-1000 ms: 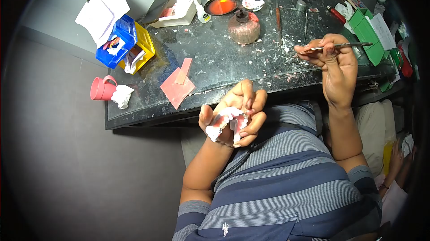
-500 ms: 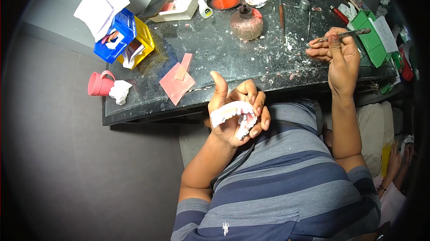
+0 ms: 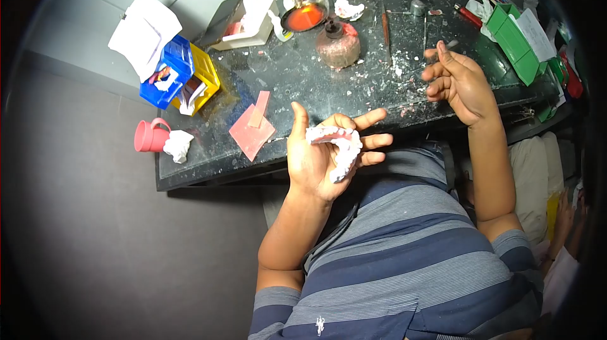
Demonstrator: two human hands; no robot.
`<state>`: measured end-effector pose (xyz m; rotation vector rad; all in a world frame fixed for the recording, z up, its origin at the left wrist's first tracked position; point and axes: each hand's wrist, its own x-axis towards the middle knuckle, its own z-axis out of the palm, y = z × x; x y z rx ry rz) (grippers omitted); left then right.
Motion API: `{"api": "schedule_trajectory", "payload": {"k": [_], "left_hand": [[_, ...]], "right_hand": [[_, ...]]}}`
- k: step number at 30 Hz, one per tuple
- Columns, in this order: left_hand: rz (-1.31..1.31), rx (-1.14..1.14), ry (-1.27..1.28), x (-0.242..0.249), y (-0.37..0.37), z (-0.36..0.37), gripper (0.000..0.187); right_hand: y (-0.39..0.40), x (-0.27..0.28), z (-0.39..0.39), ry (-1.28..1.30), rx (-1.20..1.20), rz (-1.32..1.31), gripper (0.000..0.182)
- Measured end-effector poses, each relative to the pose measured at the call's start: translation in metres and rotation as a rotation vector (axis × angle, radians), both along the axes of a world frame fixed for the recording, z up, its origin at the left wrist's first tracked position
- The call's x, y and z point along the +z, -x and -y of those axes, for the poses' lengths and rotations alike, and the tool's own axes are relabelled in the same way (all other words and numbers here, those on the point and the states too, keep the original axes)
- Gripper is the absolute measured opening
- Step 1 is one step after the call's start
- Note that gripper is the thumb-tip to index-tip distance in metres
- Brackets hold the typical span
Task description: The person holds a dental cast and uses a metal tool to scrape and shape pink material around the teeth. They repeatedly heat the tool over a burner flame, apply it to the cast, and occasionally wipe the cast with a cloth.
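My left hand point(image 3: 316, 156) is turned palm up, fingers stretched out. A white horseshoe-shaped dental cast point(image 3: 346, 150) with teeth and some pink along its inner side rests on the palm and fingers. My right hand point(image 3: 463, 84) is raised above the bench's front edge, thumb against the bent fingers. From behind its thumb sticks out the blurred grey end of a slim metal wax knife point(image 3: 452, 44); most of the tool is hidden by the hand. Closest to my left hand on the bench lies a pink wax sheet point(image 3: 250, 137) with a narrow wax strip point(image 3: 259, 109) on it.
On the speckled black bench point(image 3: 284, 87) stand a glass spirit lamp point(image 3: 338, 49), a round orange dish point(image 3: 305, 17), a white box point(image 3: 256, 24) and a green bin point(image 3: 515, 43). Blue point(image 3: 164, 90) and yellow bins and a pink mug point(image 3: 148, 136) are at left. Another person's hands point(image 3: 564, 220) show at right.
My left fingers have straightened from their curl around the cast, which has turned in the palm. My right hand has turned, so the knife now shows far less. The view has shifted slightly.
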<state>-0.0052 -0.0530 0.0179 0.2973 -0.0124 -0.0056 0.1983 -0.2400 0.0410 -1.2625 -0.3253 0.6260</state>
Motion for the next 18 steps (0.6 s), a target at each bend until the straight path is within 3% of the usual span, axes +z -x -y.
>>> {"api": "schedule_trajectory", "payload": {"k": [3, 7, 9, 11, 13, 15, 17, 18], "left_hand": [[0.043, -0.017, 0.008, 0.008, -0.004, 0.004, 0.091], [-0.046, 0.040, -0.099, 0.022, -0.012, 0.014, 0.077], [-0.080, 0.052, -0.139, 0.022, -0.015, 0.020, 0.073], [0.001, 0.049, -0.157, 0.021, -0.016, 0.024, 0.069], [0.014, 0.040, -0.215, 0.015, -0.017, 0.021, 0.068], [0.062, 0.058, -0.320, 0.014, -0.018, 0.016, 0.067], [0.080, 0.083, -0.339, 0.019, -0.016, 0.021, 0.069], [-0.042, 0.163, -0.401, 0.026, -0.014, 0.026, 0.069]], "right_hand": [[-0.005, 0.008, 0.010, -0.012, 0.066, -0.068, 0.055], [0.004, 0.021, 0.020, 0.196, 0.141, 0.202, 0.050], [0.037, 0.026, 0.011, 0.071, 0.009, 0.694, 0.039], [0.059, 0.032, 0.007, 0.062, 0.103, 1.092, 0.033], [0.084, 0.025, -0.005, 0.085, 0.205, 1.086, 0.036], [0.090, 0.017, -0.013, 0.061, 0.141, 1.165, 0.031], [0.088, 0.015, -0.018, 0.112, 0.222, 1.039, 0.024], [0.089, 0.013, -0.022, 0.066, 0.201, 0.929, 0.019]]}}
